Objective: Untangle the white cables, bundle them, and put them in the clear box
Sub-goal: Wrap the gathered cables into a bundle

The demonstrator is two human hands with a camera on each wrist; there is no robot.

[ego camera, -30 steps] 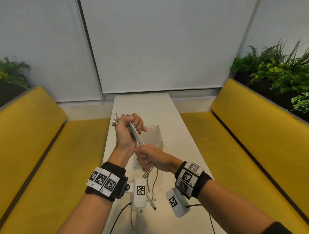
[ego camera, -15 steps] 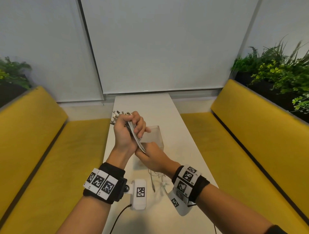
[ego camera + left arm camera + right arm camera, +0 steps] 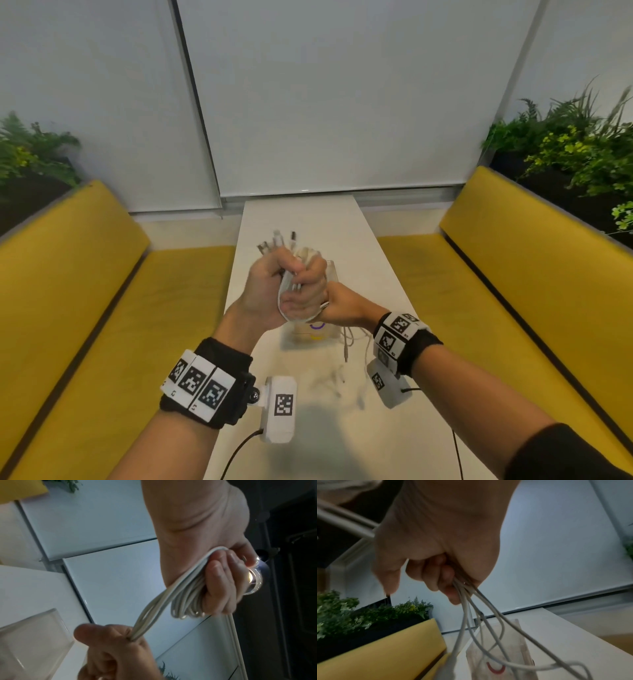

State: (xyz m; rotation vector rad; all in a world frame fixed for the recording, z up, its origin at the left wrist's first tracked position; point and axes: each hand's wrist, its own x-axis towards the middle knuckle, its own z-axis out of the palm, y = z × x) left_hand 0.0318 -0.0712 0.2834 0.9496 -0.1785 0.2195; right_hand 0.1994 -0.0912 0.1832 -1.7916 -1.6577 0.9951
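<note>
White cables (image 3: 291, 284) looped (in hand); clear box (image 3: 331, 270) behind

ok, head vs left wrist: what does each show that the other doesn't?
Head only: the connector ends sticking up above the left hand, loose cable tails hanging to the white table, both yellow benches.

Left wrist only: the coiled loops under the left hand's fingers, and strands running taut into the right hand's pinch.

Both: white cables, both hands gripping them, the clear box.

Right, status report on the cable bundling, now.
Left hand grips coiled white cables; right hand pinches the loose strands. Loose ends trail onto the white table. Clear plastic box waits behind the hands. Nothing in the way.
</note>
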